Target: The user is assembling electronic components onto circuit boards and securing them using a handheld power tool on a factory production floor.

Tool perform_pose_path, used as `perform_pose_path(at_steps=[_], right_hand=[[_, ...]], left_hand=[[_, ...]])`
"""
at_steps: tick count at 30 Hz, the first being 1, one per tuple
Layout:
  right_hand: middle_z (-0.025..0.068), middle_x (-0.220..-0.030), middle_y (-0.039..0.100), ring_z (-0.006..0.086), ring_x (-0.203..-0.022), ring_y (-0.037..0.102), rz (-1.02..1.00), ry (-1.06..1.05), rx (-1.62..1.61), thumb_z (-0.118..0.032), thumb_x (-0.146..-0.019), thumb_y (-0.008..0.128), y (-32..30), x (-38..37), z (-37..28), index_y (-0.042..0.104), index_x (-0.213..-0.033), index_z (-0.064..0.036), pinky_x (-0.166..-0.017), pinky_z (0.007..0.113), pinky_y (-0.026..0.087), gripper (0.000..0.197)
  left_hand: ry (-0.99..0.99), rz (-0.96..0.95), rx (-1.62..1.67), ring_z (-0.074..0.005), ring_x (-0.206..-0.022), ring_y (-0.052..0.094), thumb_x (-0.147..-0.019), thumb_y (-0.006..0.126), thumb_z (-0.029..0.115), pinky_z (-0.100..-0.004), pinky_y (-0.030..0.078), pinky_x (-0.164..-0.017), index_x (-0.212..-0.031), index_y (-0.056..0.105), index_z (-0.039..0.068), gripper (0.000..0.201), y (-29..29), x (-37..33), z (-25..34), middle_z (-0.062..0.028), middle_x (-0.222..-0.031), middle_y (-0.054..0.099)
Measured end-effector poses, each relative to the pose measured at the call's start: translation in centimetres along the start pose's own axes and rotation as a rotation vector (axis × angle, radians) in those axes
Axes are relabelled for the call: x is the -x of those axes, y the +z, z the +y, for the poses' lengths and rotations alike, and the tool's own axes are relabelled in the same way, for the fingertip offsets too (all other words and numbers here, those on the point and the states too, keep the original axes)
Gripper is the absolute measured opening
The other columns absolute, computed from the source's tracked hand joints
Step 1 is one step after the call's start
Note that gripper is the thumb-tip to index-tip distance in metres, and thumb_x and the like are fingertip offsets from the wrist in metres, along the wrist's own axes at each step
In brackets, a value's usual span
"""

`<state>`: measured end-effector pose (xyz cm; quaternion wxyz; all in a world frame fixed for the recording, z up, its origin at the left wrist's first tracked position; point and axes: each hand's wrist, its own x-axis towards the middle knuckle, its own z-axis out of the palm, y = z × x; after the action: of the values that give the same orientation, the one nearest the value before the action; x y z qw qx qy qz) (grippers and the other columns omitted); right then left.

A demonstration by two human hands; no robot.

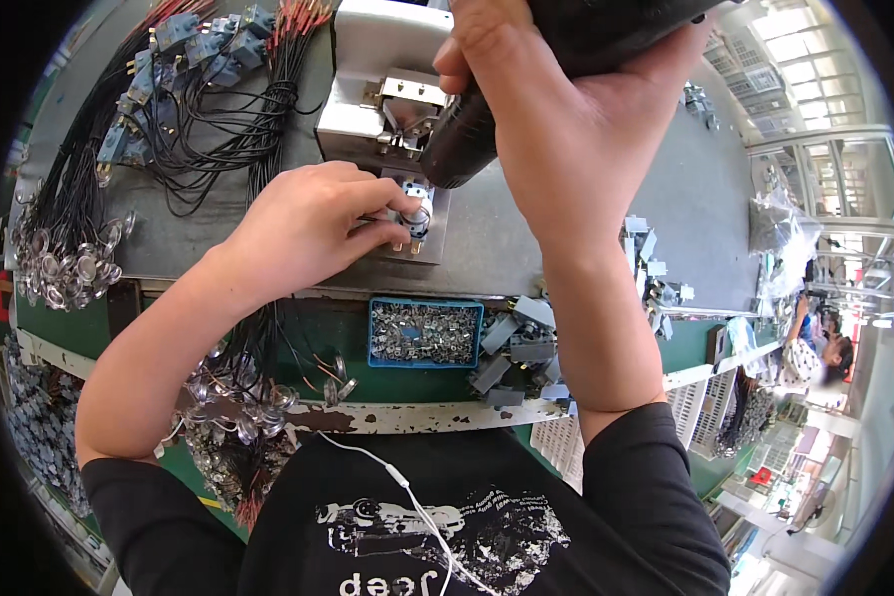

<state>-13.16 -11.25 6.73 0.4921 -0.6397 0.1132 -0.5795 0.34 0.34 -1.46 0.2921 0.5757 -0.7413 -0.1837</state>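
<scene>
My right hand [576, 129] is wrapped around a thick black cylindrical tool [467, 139] that looks like an electric screwdriver. It slants down to the left, and no bit can be made out. Beneath its lower end, a small grey-blue part with brass pins [417, 214] rests on a flat metal plate [429, 253]. The thumb and fingers of my left hand [318, 223] are closed on this part from the left. Just behind stands a pale metal fixture [358, 109] with a bracket on its front, partly covered by the tool and right hand.
Black wire bundles [238, 149] with grey-blue connectors [179, 40] lie at the left, metal rings [70, 268] at their ends. A blue tray [372, 343] of small metal pieces sits in front, beside grey housings [526, 343]. Another person [810, 363] is far right.
</scene>
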Motion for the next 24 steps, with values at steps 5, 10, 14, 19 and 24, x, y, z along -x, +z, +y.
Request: perform_pose_path(at_steps=[5,10,14,19,24], right_hand=[[0.0101,-0.097,0.067,0.0138,-0.083,0.068,-0.015,0.112,-0.082,0.014,-0.086,0.074,0.9,0.8,-1.7,0.035,-0.13,-0.001,-0.069,0.026,0.058,0.061],[0.0097,-0.097,0.066,0.0139,-0.083,0.068,-0.183,-0.261,-0.112,0.013,-0.087,0.073,0.7,-0.2,0.1,0.035,-0.13,-0.0018,-0.069,0.026,0.058,0.06],[0.0095,-0.098,0.065,0.0132,-0.084,0.068,-0.322,-0.773,-0.068,0.011,-0.087,0.075,0.0,-3.2,3.8,0.035,-0.133,-0.002,-0.07,0.026,0.058,0.062],[0.0096,-0.1,0.065,0.0138,-0.086,0.068,-0.138,0.148,-0.017,0.01,-0.087,0.075,0.7,0.8,-1.3,0.033,-0.137,-0.0024,-0.072,0.025,0.058,0.066],[0.0095,-0.101,0.065,0.0147,-0.088,0.068,-0.189,0.17,-0.066,0.011,-0.087,0.074,0.6,1.1,-0.8,0.031,-0.14,-0.0027,-0.071,0.026,0.058,0.07]], left_hand=[[-0.003,-0.018,0.004,-0.0267,-0.08,0.069,-0.089,0.078,0.027,-0.0401,0.055,-0.07,-0.108,0.074,0.016,0.022,-0.1,0.0,0.2,-0.005,-0.08,0.069],[0.016,-0.013,-0.039,-0.0271,-0.081,0.07,-0.089,0.076,0.026,-0.041,0.055,-0.071,-0.107,0.073,0.015,0.021,-0.2,0.1,0.2,-0.0047,-0.081,0.07],[0.022,-0.023,-0.026,-0.0272,-0.082,0.07,-0.089,0.076,0.026,-0.0413,0.055,-0.071,-0.105,0.073,0.015,0.02,-0.2,-0.4,0.6,-0.0043,-0.081,0.07],[0.042,0.034,-0.052,-0.0278,-0.087,0.068,-0.088,0.076,0.024,-0.0421,0.055,-0.074,-0.101,0.071,0.012,0.018,0.0,-0.2,0.6,-0.0049,-0.084,0.066],[-0.008,-0.011,-0.064,-0.0284,-0.09,0.067,-0.088,0.075,0.023,-0.0429,0.055,-0.075,-0.099,0.07,0.011,0.017,-0.3,-0.3,1.2,-0.0057,-0.087,0.065]])
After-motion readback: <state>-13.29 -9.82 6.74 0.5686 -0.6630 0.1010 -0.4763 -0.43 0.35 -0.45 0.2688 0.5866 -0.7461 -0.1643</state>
